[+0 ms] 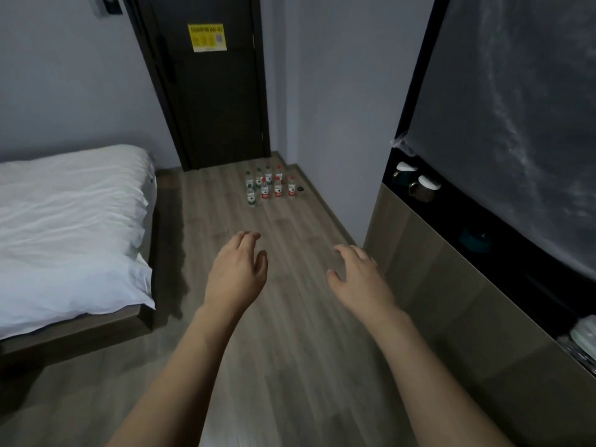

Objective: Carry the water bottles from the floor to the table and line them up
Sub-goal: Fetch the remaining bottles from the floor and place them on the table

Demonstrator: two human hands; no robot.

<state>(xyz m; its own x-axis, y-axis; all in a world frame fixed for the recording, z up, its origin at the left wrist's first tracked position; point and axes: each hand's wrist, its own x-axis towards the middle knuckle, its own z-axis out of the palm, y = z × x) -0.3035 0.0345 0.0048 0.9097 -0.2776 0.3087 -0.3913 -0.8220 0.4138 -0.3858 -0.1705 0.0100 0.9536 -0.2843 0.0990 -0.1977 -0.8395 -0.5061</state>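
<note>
A bed with white sheets stands at the left, and a dark door is far ahead. The left hand and right hand reach forward over the wooden floor, fingers loose and holding nothing. The water bottles stand together on the floor, far, near the door.

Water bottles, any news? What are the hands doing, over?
Left hand and right hand open, holding nothing. Water bottles upright on the floor by the door, none picked up. Path to them unobstructed.
</note>
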